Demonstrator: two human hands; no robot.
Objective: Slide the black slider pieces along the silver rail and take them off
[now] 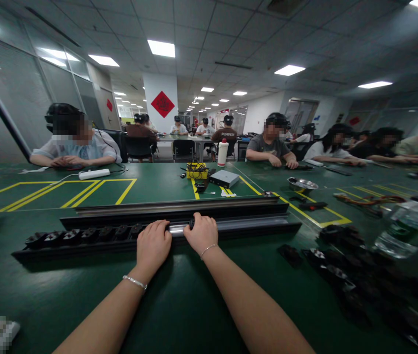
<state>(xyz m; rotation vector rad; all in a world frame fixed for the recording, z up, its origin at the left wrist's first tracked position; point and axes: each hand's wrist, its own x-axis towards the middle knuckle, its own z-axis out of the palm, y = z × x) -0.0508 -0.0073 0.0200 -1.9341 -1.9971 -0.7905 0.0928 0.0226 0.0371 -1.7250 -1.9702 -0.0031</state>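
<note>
A long black channel rail (253,227) with a shiny metal inner strip lies across the table in front of me. Several small black parts (89,235) with dark, notched tops sit in a row along its left half. My left hand (153,242) is curled over the rail at the right end of that row; what lies under its fingers is hidden. A short way to the right, my right hand (201,233) pinches a small black part (192,223) at the rail, mostly covered by the fingers. Directly behind lie further long black rails (179,209), parallel to the first.
Loose black parts (356,270) are heaped at the right, beside a clear plastic bottle (406,228). Farther back stand a metal bowl (302,185), a grey box (224,178), a yellow box (197,170) with cables and a white bottle (223,153). Other people sit around the green table (179,305).
</note>
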